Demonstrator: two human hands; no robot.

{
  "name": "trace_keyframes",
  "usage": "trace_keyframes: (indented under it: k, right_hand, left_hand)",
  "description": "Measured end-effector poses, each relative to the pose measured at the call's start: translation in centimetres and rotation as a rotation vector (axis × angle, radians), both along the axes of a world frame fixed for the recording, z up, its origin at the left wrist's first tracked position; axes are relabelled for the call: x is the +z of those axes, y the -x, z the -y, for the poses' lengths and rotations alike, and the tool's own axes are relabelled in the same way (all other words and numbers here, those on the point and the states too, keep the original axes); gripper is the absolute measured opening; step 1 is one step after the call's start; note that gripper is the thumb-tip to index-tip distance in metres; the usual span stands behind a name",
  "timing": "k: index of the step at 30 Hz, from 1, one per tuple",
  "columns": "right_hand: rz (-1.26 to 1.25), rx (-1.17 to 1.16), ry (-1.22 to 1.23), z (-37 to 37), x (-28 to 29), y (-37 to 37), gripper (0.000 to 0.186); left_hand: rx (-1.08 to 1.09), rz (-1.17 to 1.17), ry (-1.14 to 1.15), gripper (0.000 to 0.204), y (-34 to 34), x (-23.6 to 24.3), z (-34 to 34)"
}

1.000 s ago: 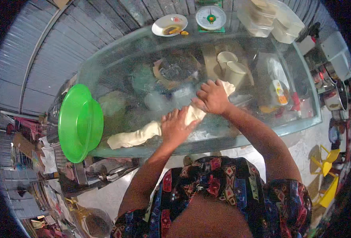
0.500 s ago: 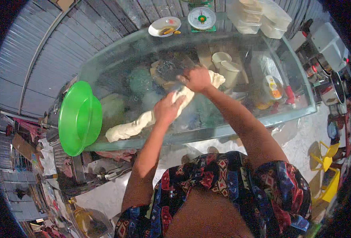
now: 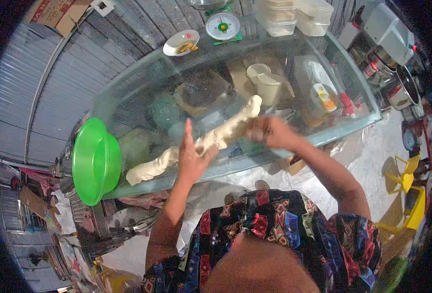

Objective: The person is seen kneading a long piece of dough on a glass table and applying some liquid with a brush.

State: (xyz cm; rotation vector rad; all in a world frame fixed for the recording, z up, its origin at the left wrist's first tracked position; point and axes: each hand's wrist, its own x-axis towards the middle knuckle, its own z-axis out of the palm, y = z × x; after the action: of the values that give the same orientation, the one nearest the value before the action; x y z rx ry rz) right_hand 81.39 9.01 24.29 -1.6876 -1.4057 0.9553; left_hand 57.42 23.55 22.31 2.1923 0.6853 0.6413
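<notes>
A long, lumpy roll of pale dough [image 3: 233, 126] lies slantwise across the glass tabletop [image 3: 142, 107], its far end to the right and its near end at the lower left. My left hand [image 3: 192, 160] rests against the middle of the roll, thumb and fingers spread apart. Just right of the roll's far half is my right hand [image 3: 273, 133], apart from the far tip. Its fingers look bent but are smeared by motion, so whether they hold anything is hidden.
A green plastic basin [image 3: 96, 163] stands tilted at the table's left edge. Along the back are a white dish [image 3: 180, 43], a dial scale [image 3: 222, 26] and stacked clear containers [image 3: 294, 19]. Pale tubs [image 3: 268, 88] show through the glass. Yellow chairs [image 3: 410, 171] stand at the right.
My right hand has come off the dough and moved toward me and to the right. My left hand has slid lower left, its fingers now spread. The view has shifted somewhat.
</notes>
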Motion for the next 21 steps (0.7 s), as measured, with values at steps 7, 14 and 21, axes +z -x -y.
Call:
trace_keyframes:
  k: [7,14,21]
  right_hand:
    - [0.799,-0.205,-0.455,-7.4,-7.1,-6.2,0.053]
    - [0.828,-0.128,-0.489,-2.9,-4.3,-1.0,0.061]
    - [0.857,-0.187,-0.417,-5.4,-5.6,-1.8,0.051]
  left_hand:
    - [0.017,-0.632,-0.456,0.101,-10.1,1.6,3.3]
    - [0.052,-0.473,-0.610,0.081,-7.8,-1.9,3.0]
    - [-0.004,-0.541,-0.455,0.064,-9.5,-1.4,1.1]
